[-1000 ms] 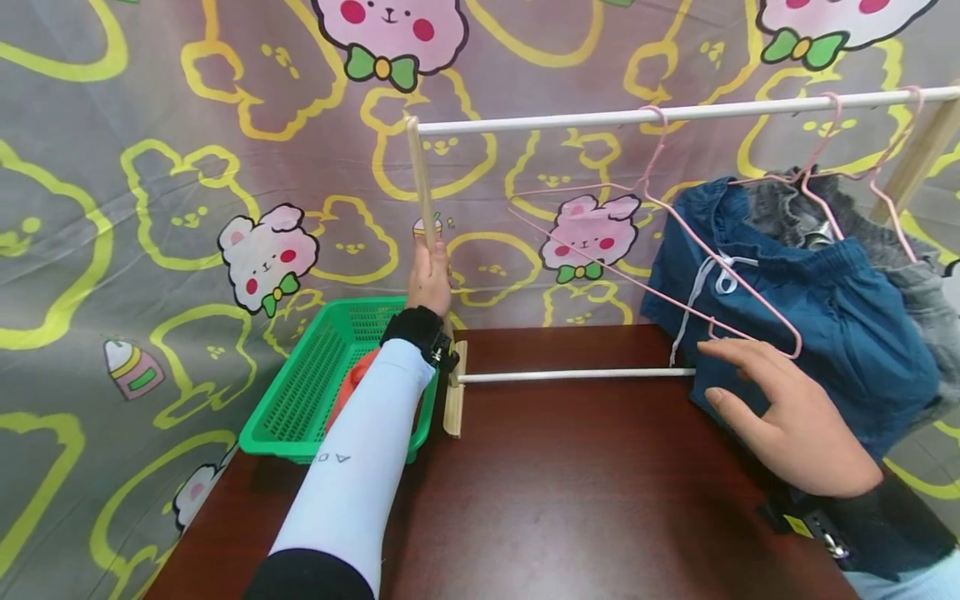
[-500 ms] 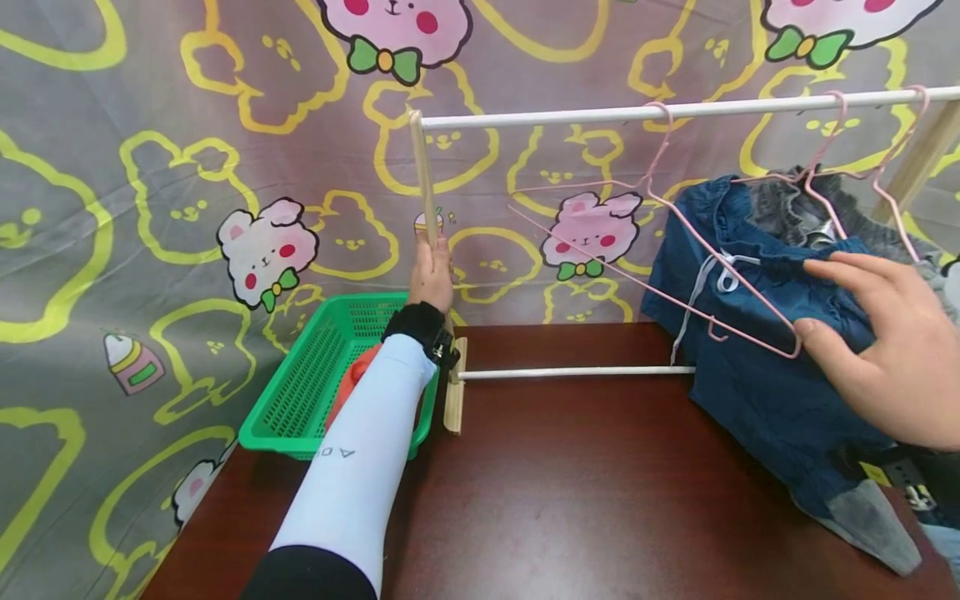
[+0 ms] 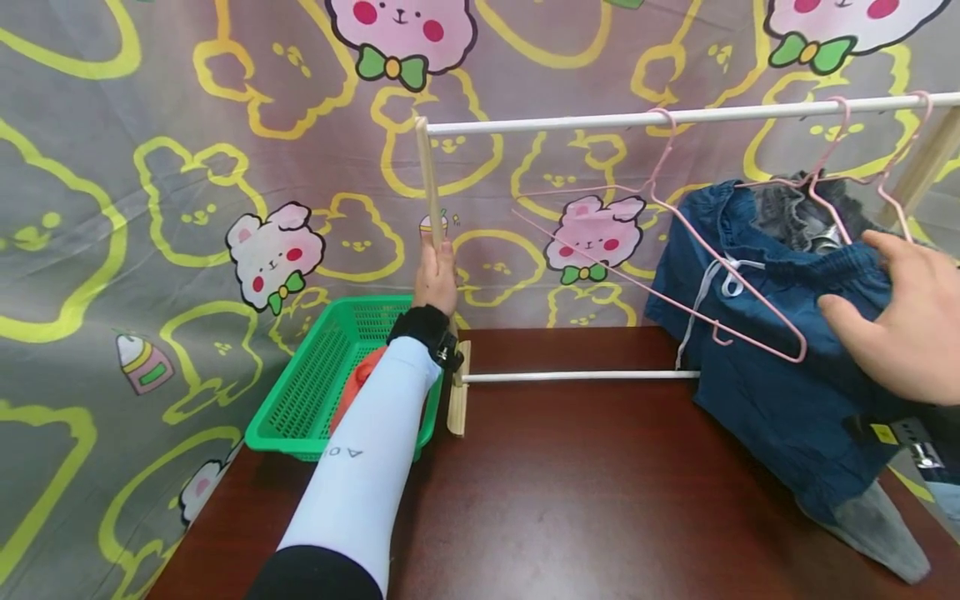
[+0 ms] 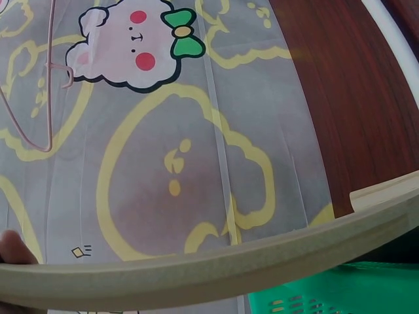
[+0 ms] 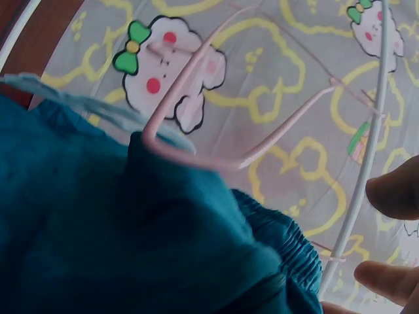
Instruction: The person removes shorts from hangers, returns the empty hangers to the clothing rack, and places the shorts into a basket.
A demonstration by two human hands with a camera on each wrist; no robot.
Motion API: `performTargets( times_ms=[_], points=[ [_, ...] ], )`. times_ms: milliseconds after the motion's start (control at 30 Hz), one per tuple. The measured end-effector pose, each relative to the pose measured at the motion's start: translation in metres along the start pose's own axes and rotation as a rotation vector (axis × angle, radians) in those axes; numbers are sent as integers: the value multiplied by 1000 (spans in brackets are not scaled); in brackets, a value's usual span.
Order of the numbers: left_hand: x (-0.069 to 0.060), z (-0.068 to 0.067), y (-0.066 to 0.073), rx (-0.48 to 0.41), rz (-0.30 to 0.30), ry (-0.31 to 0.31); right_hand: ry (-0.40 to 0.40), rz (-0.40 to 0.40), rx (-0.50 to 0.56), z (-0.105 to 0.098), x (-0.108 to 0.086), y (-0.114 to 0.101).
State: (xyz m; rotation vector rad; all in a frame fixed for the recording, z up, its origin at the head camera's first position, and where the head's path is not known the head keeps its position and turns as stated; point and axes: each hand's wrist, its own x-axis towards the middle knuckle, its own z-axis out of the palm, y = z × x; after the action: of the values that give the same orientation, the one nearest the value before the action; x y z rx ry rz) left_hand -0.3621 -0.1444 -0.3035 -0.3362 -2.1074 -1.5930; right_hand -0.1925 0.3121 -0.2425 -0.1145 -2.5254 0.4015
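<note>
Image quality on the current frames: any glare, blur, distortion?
Head: soft glare on the dark red tabletop. Left wrist: the wooden post looks bowed, likely lens distortion. Right wrist: the blue shorts look soft up close; the white rail curves.

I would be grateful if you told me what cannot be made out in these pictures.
Orange item, head view: partly hidden by the left sleeve; its full shape cannot be told.
Grey clothing, head view: mostly behind the blue shorts.
Left hand, left wrist view: mostly cut off by the left edge.
Right hand, head view: partly cut off by the right edge.
</note>
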Motion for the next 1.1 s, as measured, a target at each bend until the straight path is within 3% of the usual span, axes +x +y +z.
performTargets(
  times_ms=[133,400,633,767,1100],
  points=[
    [-1,1,-2,-7,-15,3,24,-12,31,6,5,3],
    [-2,1,-4,4,-25,-3,-62,22,-11,10,11,12],
    [-2,3,-3,6,-14,2,92,-65,59,16,13,19],
    [-1,3,-2,9,-8,6,158,-76,86,18,14,19],
    [1,0,-4,10,-7,7,339,-135,264,22,16,16]
  ],
)
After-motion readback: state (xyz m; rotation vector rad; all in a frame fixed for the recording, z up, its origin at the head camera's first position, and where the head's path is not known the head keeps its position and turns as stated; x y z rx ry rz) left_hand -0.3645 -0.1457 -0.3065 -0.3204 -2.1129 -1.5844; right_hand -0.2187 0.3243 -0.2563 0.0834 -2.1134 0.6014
